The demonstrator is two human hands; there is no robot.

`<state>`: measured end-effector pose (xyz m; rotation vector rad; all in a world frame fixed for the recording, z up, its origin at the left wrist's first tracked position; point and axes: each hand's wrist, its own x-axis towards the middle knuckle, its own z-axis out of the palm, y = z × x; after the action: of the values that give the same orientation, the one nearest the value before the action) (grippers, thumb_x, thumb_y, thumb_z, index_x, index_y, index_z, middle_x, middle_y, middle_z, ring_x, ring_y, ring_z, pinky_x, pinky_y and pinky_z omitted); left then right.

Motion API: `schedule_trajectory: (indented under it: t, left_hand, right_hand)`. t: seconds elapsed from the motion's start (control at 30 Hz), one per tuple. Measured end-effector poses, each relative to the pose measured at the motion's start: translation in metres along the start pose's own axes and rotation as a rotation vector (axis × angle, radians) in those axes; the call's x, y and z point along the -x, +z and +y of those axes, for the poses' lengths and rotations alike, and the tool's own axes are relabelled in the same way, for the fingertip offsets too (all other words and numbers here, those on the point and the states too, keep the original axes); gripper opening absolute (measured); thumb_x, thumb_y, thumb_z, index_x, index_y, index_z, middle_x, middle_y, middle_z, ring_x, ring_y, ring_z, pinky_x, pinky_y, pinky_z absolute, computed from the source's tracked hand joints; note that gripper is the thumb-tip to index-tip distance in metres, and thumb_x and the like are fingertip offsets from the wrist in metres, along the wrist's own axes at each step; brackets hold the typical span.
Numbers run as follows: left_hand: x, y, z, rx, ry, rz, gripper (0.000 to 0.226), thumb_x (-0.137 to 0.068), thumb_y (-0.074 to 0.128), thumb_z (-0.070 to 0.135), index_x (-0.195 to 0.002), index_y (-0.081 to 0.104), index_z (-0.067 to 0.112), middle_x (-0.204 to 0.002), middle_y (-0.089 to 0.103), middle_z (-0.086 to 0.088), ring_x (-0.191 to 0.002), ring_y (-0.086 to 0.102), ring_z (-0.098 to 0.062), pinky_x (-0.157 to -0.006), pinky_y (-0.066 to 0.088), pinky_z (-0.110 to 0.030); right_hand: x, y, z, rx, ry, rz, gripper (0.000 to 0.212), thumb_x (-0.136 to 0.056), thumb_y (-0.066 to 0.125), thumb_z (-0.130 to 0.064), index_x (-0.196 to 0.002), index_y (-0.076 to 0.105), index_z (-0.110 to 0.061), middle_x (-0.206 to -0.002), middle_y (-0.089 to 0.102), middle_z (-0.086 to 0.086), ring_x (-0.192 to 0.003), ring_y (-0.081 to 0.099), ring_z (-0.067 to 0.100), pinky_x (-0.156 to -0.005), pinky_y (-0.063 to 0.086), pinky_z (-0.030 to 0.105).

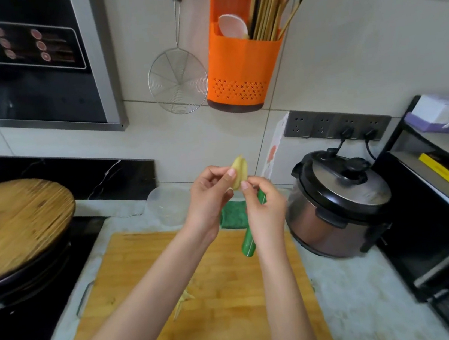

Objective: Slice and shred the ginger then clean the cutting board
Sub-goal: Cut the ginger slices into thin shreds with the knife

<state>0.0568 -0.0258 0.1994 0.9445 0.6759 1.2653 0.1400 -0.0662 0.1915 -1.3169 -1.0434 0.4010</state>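
Tiled kitchen corner with a pale stone bench (348, 296). Lying flat on it, a bamboo cutting board (224, 326) with a few ginger scraps (183, 300) near the middle. Raised above the board's far edge, both hands close together: left hand (210, 200) and right hand (265, 210) each pinching the peeled ginger piece (239, 172) between thumb and fingertips. Behind the right hand, partly hidden, a green-handled tool (249, 245); held or lying, cannot tell. Further right, an electric pressure cooker (336, 203); to the left, a wok (32, 280) under a wooden lid (19, 225).
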Motion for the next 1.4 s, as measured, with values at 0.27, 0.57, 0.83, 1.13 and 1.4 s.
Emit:
schedule_trajectory:
  t: [0.27, 0.57, 0.83, 1.13, 1.4]
  left_hand:
    - [0.005, 0.001, 0.001, 0.138, -0.041, -0.031, 0.018, -0.094, 0.055, 0.01, -0.077, 0.052, 0.012, -0.07, 0.065, 0.004, -0.066, 0.063, -0.008, -0.075, 0.047, -0.026]
    - [0.011, -0.004, -0.001, 0.146, 0.0, -0.005, 0.015, -0.094, 0.055, 0.008, -0.079, 0.054, 0.011, -0.069, 0.062, 0.003, -0.065, 0.062, -0.015, -0.076, 0.052, -0.031]
    - [0.004, -0.026, 0.02, -0.37, 0.28, -0.141, 0.029, -0.083, 0.066, -0.005, -0.1, 0.068, 0.019, -0.088, 0.067, 0.002, -0.069, 0.056, -0.002, -0.068, 0.052, -0.02]
    - [0.006, -0.036, 0.032, -0.427, 0.293, -0.161, 0.02, -0.082, 0.068, -0.003, -0.086, 0.068, 0.017, -0.086, 0.066, 0.005, -0.069, 0.056, -0.004, -0.067, 0.054, -0.021]
    - [0.011, -0.077, 0.023, -0.495, 0.416, -0.129, 0.011, -0.084, 0.065, 0.018, -0.09, 0.061, 0.026, -0.086, 0.064, 0.013, -0.081, 0.06, -0.01, -0.075, 0.05, -0.025]
  right_hand:
    - [0.003, 0.005, -0.002, -0.02, 0.008, -0.005, 0.02, -0.09, 0.061, -0.008, -0.085, 0.066, -0.027, -0.079, 0.064, -0.02, -0.076, 0.059, -0.01, -0.067, 0.041, 0.006]
    - [0.012, 0.011, -0.005, -0.063, 0.012, -0.016, 0.025, -0.086, 0.068, -0.013, -0.079, 0.063, -0.037, -0.062, 0.055, -0.011, -0.062, 0.049, 0.01, -0.058, 0.042, 0.022]
    - [0.013, 0.0, -0.006, 0.016, -0.072, -0.142, 0.019, -0.092, 0.061, -0.016, -0.092, 0.062, -0.035, -0.07, 0.046, 0.0, -0.063, 0.044, 0.003, -0.059, 0.038, 0.012]
    - [0.017, 0.007, -0.004, 0.132, -0.086, -0.16, 0.019, -0.093, 0.058, -0.023, -0.109, 0.068, -0.02, -0.082, 0.056, 0.015, -0.073, 0.05, 0.015, -0.063, 0.039, 0.014]
    - [0.021, 0.009, -0.013, 0.105, -0.055, -0.371, 0.042, -0.097, 0.052, -0.015, -0.133, 0.047, -0.036, -0.128, 0.052, -0.026, -0.087, 0.05, -0.007, -0.09, 0.037, 0.012]
